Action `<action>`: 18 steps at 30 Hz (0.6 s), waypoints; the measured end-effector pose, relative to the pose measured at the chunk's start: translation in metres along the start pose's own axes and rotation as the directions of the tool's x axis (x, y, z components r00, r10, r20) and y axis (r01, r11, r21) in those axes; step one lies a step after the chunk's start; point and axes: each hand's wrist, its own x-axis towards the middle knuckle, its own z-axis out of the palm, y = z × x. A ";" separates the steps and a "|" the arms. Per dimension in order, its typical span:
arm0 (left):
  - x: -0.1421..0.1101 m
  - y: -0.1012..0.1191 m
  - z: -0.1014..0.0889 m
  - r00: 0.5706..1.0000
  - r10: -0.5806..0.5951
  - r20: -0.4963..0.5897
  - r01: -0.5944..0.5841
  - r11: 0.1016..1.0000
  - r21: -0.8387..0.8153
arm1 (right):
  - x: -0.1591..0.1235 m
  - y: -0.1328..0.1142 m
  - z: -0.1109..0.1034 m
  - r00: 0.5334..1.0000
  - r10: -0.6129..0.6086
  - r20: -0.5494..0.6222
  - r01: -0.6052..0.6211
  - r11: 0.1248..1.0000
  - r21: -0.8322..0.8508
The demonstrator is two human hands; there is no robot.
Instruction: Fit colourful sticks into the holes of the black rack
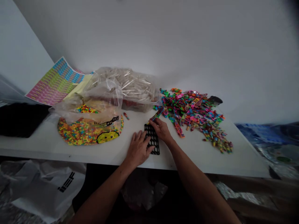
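A black plastic grid [153, 140] with rectangular openings lies on the white table [198, 158] near its front edge. My left hand [139, 148] rests on the grid's left side, fingers spread over it. My right hand [161, 129] lies at the grid's top end, and its fingers seem to pinch a multicoloured printed strip [156, 114] that runs up and to the left. To the right spreads a heap of similar bright strips [192, 115], some touching my right hand's side.
Behind my hands stands a clear bag of pale sticks [123, 87]. A plastic bag of multicoloured candy pieces [86, 132] lies at the left, next to a printed colour sheet [54, 84]. A black cloth [21, 119] lies at the far left. A white plastic bag [44, 193] hangs below the table edge.
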 end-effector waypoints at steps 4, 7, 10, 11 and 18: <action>0.002 0.005 -0.003 0.991 -0.019 0.134 -0.014 0.970 0.242 | 0.001 0.003 0.003 0.999 -0.032 0.006 0.032 0.999 -0.021; 0.004 0.008 -0.005 0.977 -0.058 0.205 -0.018 0.937 0.350 | 0.002 0.005 0.007 0.998 -0.055 0.017 0.055 0.997 -0.045; 0.004 0.008 -0.005 0.974 -0.066 0.217 -0.018 0.932 0.362 | 0.003 0.007 0.007 0.997 -0.080 0.021 0.081 0.993 -0.083; 0.004 0.008 -0.005 0.974 -0.067 0.216 -0.016 0.932 0.361 | 0.003 0.008 0.007 0.996 -0.089 0.023 0.091 0.991 -0.094; 0.005 0.008 -0.006 0.973 -0.064 0.223 -0.018 0.938 0.345 | 0.001 0.008 0.004 0.991 -0.122 0.052 0.129 0.979 -0.159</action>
